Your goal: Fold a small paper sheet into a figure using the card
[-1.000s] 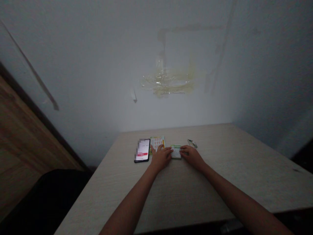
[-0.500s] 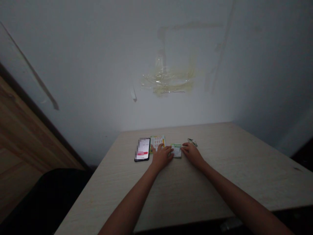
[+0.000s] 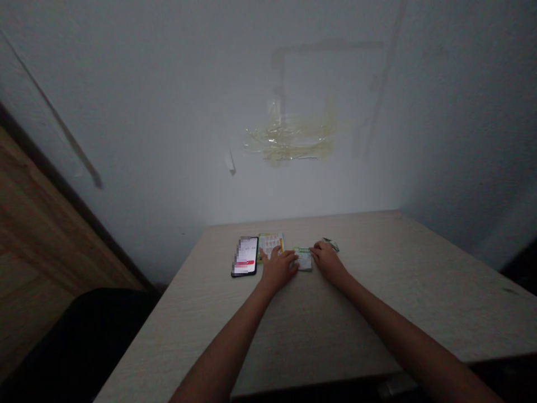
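A small green-and-white printed paper (image 3: 304, 259), perhaps a folded leaflet or a packet, lies flat on the table between my hands. My left hand (image 3: 278, 270) rests at its left side with the fingers spread, the fingertips touching that edge. Its thumb and index finger reach over the lower part of a printed card (image 3: 269, 241) with yellow and green borders. My right hand (image 3: 328, 262) has its fingers drawn together at the paper's upper right corner, and they pinch it there. Just beyond the right knuckles lies a small green-and-white piece (image 3: 331, 243), partly hidden.
A phone (image 3: 245, 257) with a lit screen lies left of the card. The pale wooden table (image 3: 188, 330) meets a wall (image 3: 176, 140) carrying yellowed clear tape (image 3: 289, 143). A dark object (image 3: 84, 347) and wooden panelling (image 3: 25, 224) stand at the left.
My right hand has shifted slightly left, its fingertips now at the paper's upper right corner. My left hand has hardly moved.
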The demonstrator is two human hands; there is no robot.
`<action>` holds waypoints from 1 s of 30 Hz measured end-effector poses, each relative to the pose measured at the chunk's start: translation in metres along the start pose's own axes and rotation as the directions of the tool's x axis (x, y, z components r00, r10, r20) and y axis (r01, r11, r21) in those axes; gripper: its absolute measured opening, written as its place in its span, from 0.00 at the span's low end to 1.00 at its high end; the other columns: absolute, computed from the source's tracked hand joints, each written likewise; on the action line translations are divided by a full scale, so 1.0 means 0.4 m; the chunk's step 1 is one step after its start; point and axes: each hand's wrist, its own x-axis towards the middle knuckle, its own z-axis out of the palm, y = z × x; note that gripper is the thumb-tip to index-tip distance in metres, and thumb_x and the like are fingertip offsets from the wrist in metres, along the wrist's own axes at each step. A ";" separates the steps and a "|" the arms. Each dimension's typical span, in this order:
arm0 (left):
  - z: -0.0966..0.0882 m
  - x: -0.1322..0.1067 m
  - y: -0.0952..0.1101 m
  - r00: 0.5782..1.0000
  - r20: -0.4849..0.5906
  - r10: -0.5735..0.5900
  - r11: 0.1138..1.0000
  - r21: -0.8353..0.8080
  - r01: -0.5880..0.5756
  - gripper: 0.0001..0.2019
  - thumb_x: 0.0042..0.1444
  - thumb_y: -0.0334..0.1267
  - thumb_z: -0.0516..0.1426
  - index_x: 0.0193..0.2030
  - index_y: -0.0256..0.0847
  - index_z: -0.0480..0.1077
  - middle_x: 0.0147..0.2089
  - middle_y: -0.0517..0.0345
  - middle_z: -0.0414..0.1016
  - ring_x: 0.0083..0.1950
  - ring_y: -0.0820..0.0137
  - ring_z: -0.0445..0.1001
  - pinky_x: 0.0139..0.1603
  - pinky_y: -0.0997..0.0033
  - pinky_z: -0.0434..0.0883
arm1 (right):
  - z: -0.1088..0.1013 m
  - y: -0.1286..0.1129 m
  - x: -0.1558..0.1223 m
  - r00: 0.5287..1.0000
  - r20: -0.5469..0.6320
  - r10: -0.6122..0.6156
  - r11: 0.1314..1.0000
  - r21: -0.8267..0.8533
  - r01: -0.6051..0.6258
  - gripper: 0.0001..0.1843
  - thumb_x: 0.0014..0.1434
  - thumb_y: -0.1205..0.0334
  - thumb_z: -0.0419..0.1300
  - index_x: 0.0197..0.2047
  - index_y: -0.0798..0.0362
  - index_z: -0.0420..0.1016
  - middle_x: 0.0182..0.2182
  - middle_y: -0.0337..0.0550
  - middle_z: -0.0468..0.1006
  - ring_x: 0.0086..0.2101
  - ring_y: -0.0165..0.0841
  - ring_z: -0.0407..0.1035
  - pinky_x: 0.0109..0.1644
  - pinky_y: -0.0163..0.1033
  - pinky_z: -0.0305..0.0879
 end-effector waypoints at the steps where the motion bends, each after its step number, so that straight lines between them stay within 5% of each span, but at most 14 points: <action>1: -0.001 0.000 0.001 1.000 0.000 0.002 1.000 0.005 -0.002 0.15 0.62 0.50 0.52 0.54 0.60 0.71 0.61 0.64 0.72 0.68 0.49 0.55 0.60 0.16 0.31 | 0.002 0.000 0.000 1.000 0.000 0.003 1.000 -0.019 -0.003 0.14 0.65 0.67 0.52 0.45 0.55 0.79 0.42 0.51 0.75 0.45 0.39 0.66 0.53 0.41 0.60; 9: 0.002 0.001 0.003 1.000 -0.017 -0.007 1.000 0.021 0.008 0.15 0.61 0.50 0.53 0.54 0.61 0.71 0.62 0.64 0.71 0.68 0.49 0.55 0.62 0.17 0.33 | 0.010 -0.001 0.000 1.000 -0.017 -0.006 0.997 -0.080 0.005 0.16 0.66 0.67 0.51 0.50 0.56 0.77 0.45 0.54 0.73 0.47 0.40 0.65 0.55 0.43 0.59; 14: 0.002 0.002 0.005 1.000 -0.028 -0.005 1.000 0.029 0.006 0.15 0.61 0.50 0.54 0.54 0.63 0.71 0.61 0.65 0.71 0.68 0.49 0.56 0.61 0.16 0.34 | 0.004 0.006 -0.005 0.998 -0.069 -0.010 0.999 0.050 0.014 0.17 0.64 0.67 0.53 0.54 0.57 0.75 0.48 0.54 0.72 0.49 0.40 0.65 0.55 0.43 0.60; 21: 0.006 -0.002 0.009 0.999 -0.053 0.000 1.000 0.014 0.001 0.15 0.61 0.50 0.54 0.53 0.60 0.71 0.60 0.63 0.72 0.68 0.49 0.55 0.62 0.20 0.29 | -0.014 0.005 -0.006 0.998 -0.047 -0.043 0.986 0.162 0.050 0.12 0.63 0.65 0.55 0.40 0.55 0.80 0.39 0.48 0.78 0.43 0.37 0.68 0.53 0.42 0.62; 30: 0.003 0.003 0.005 0.999 -0.034 -0.014 1.000 0.019 0.015 0.15 0.60 0.51 0.55 0.53 0.62 0.72 0.60 0.63 0.72 0.68 0.48 0.56 0.62 0.18 0.30 | -0.008 0.008 0.012 0.999 0.015 0.048 0.988 0.144 -0.050 0.09 0.60 0.64 0.59 0.38 0.56 0.82 0.39 0.49 0.77 0.43 0.36 0.69 0.52 0.38 0.62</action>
